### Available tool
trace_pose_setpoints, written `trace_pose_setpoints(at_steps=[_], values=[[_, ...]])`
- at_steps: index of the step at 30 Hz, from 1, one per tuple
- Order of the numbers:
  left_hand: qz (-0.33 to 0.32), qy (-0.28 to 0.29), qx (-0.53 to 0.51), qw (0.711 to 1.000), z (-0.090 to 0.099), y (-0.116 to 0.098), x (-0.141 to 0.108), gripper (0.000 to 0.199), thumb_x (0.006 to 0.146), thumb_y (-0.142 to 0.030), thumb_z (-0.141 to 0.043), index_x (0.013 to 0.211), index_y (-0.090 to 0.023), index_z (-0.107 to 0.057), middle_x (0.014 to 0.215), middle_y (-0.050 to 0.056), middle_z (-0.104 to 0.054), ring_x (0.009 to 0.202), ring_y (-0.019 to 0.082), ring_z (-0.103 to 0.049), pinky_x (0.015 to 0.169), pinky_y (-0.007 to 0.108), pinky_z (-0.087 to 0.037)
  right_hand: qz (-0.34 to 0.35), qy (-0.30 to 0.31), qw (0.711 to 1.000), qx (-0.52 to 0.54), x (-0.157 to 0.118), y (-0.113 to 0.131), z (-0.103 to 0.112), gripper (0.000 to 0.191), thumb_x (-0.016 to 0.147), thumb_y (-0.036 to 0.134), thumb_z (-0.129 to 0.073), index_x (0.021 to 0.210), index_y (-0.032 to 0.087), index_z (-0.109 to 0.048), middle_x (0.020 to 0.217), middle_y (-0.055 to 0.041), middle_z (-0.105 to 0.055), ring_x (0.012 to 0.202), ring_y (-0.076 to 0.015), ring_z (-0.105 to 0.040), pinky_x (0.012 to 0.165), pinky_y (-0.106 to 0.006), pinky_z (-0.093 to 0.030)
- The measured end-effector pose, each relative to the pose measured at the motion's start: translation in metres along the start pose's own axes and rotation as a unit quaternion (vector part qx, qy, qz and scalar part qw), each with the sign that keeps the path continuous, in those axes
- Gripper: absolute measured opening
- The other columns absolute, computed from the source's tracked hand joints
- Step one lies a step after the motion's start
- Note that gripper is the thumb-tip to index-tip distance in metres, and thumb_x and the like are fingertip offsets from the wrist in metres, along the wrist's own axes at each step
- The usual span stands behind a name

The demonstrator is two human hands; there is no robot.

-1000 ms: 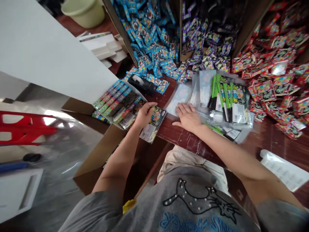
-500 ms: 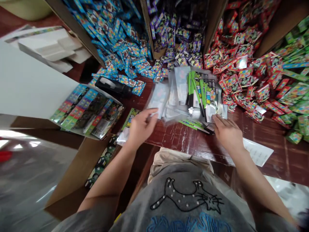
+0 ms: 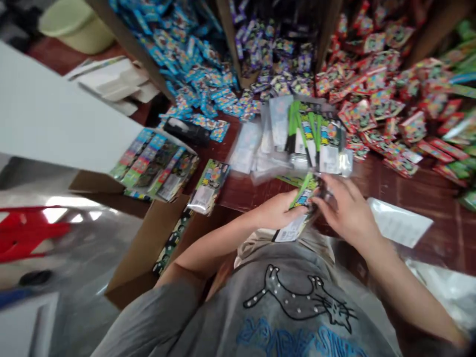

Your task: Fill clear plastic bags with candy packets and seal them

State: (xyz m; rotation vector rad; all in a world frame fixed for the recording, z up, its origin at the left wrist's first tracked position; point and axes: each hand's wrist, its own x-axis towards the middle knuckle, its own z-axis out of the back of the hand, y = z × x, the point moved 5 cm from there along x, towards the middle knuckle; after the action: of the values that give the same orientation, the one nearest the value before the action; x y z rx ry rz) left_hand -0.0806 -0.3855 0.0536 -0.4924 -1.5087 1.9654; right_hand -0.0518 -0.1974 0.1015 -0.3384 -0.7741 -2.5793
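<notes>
A green and black printed packet (image 3: 297, 215) is held over the table's front edge, tilted, between both hands. My left hand (image 3: 280, 210) grips its left side, thumb on top. My right hand (image 3: 344, 206) is closed on its upper right end. Just beyond lie a pile of green and black packets (image 3: 323, 141) and, left of it, clear plastic sleeves with pale inserts (image 3: 248, 146). A single similar packet (image 3: 209, 187) lies by itself near the front edge, left of my hands. A white sheet (image 3: 400, 222) lies to the right of my right hand.
Heaps of small blue (image 3: 211, 84), purple (image 3: 277, 54), red (image 3: 375, 99) and green (image 3: 461, 163) packs spill from bins at the back. A black tape dispenser (image 3: 187, 132) sits left of the sleeves. An open white-lidded box (image 3: 154, 163) of packets stands at left, above a cardboard box (image 3: 148, 248).
My left hand has moved right, away from the lone packet, and my right hand has drawn back from the pile. Both now hold a packet near my body. The view has shifted slightly.
</notes>
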Motion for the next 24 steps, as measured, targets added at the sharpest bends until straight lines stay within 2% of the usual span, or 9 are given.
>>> trace_pose_setpoints(at_steps=[3,6,8,11,13,16,19,21,24], values=[[0.013,0.007,0.003,1.0,-0.004,0.0,-0.011,0.036,0.104,-0.034,-0.061,0.137,-0.021,-0.067,0.132,0.01,-0.08,0.122,0.028,-0.077,0.113,0.047,-0.06,-0.031,0.006,0.999,-0.014,0.007,-0.008,0.0,0.034,0.104,0.044,-0.069,0.129,0.021,-0.073,0.119,-0.0138,-0.078,0.113,-0.0312,-0.075,0.101,-0.052,-0.062],[0.031,0.021,-0.019,0.999,-0.007,0.002,-0.016,0.04,0.103,-0.035,-0.065,0.141,-0.021,-0.067,0.133,0.011,-0.08,0.121,0.026,-0.077,0.111,0.046,-0.06,-0.005,0.086,0.996,-0.017,0.009,-0.005,0.006,0.03,0.106,0.049,-0.067,0.096,0.022,-0.075,0.092,-0.0075,-0.078,0.091,-0.0263,-0.076,0.091,-0.047,-0.061],[0.05,0.056,-0.071,0.995,-0.013,0.004,-0.02,0.05,0.097,-0.04,-0.076,0.142,-0.019,-0.067,0.134,0.013,-0.079,0.121,0.027,-0.077,0.108,0.044,-0.062,0.054,0.178,0.982,0.032,0.007,0.001,0.014,0.033,0.109,0.046,-0.062,0.092,0.023,-0.077,0.099,-0.0068,-0.082,0.097,-0.0247,-0.079,0.1,-0.05,-0.059],[0.109,0.097,-0.143,0.979,-0.021,0.009,-0.024,0.057,0.082,-0.049,-0.093,0.125,-0.016,-0.074,0.117,0.013,-0.083,0.104,0.026,-0.081,0.092,0.038,-0.066,0.129,0.265,0.947,0.127,0.002,0.007,0.028,0.028,0.111,0.039,-0.058,0.098,0.028,-0.08,0.135,-0.0045,-0.081,0.132,-0.0258,-0.074,0.121,-0.057,-0.049],[0.139,0.054,-0.148,0.978,-0.02,0.014,-0.025,0.053,0.081,-0.056,-0.093,0.111,-0.015,-0.077,0.103,0.009,-0.083,0.094,0.025,-0.08,0.084,0.035,-0.065,0.102,0.24,0.955,0.141,0.001,0.002,0.031,0.025,0.109,0.041,-0.06,0.102,0.029,-0.08,0.15,-0.0068,-0.073,0.147,-0.0299,-0.064,0.126,-0.062,-0.045],[0.154,-0.079,-0.119,0.978,-0.013,0.02,-0.025,0.048,0.089,-0.062,-0.084,0.1,-0.016,-0.078,0.089,0.004,-0.08,0.088,0.023,-0.077,0.08,0.033,-0.063,-0.05,0.073,0.985,0.149,-0.005,-0.014,0.017,0.036,0.104,0.051,-0.068,0.129,0.027,-0.072,0.154,-0.0166,-0.068,0.144,-0.0339,-0.066,0.118,-0.058,-0.054],[0.174,-0.165,-0.068,0.968,-0.017,0.029,-0.029,0.043,0.096,-0.061,-0.077,0.094,-0.018,-0.075,0.081,0.002,-0.076,0.084,0.023,-0.075,0.077,0.032,-0.061,-0.182,0.035,0.969,0.161,-0.027,-0.018,-0.028,0.05,0.106,0.059,-0.06,0.14,0.022,-0.061,0.124,-0.0164,-0.081,0.107,-0.0311,-0.081,0.086,-0.044,-0.065],[0.192,-0.173,-0.032,0.965,-0.027,0.037,-0.031,0.041,0.098,-0.06,-0.074,0.096,-0.019,-0.074,0.081,0.003,-0.076,0.084,0.024,-0.075,0.076,0.033,-0.062,-0.225,0.066,0.969,0.084,-0.039,-0.016,-0.061,0.045,0.11,0.057,-0.047,0.126,0.019,-0.066,0.092,-0.0127,-0.082,0.074,-0.0288,-0.078,0.061,-0.036,-0.055],[0.203,-0.172,0.053,0.962,-0.03,0.047,-0.034,0.044,0.095,-0.059,-0.077,0.114,-0.019,-0.074,0.095,0.008,-0.079,0.092,0.03,-0.077,0.082,0.039,-0.064,-0.241,0.063,0.967,-0.055,-0.042,-0.015,-0.089,0.048,0.113,0.047,-0.034,0.107,0.015,-0.069,0.065,-0.0091,-0.071,0.047,-0.0221,-0.059,0.05,-0.031,-0.031]])
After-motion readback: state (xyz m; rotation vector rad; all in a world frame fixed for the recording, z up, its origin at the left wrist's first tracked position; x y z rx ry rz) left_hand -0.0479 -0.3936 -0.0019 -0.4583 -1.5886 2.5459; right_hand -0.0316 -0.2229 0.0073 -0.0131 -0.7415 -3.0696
